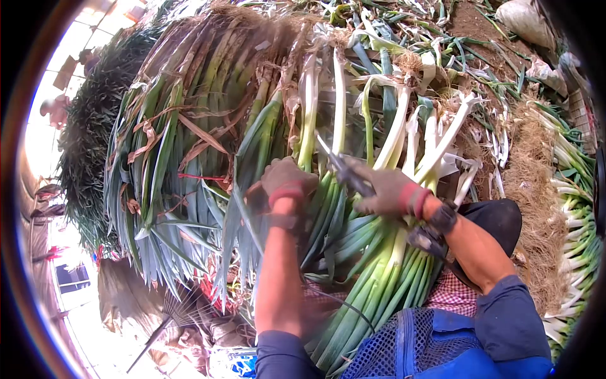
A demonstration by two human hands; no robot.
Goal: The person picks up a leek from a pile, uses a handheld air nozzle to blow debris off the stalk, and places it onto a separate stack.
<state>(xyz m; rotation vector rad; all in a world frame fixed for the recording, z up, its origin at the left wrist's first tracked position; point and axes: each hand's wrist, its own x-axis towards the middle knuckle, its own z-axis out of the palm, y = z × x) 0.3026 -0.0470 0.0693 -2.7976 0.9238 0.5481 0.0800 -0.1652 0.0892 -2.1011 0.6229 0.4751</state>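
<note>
My left hand (287,179), in a brown glove with a red cuff, is closed at the green leaves of a leek (308,120), fingers curled. To its right my right hand (386,187), gloved alike, grips a dark-handled tool (351,175) whose short pale blade points up and left, near the leek stalks. The tool is slightly blurred. Several trimmed leeks (396,129) with white stems and roots lie beneath and beside my right hand, their green leaves (372,297) running down over my lap.
A large heap of untrimmed leeks (158,164) stands at the left. Leaf scraps (435,38) cover brown soil at the top right. Cut roots (536,202) and a row of leeks (577,252) line the right side. A rake (180,312) lies at the lower left.
</note>
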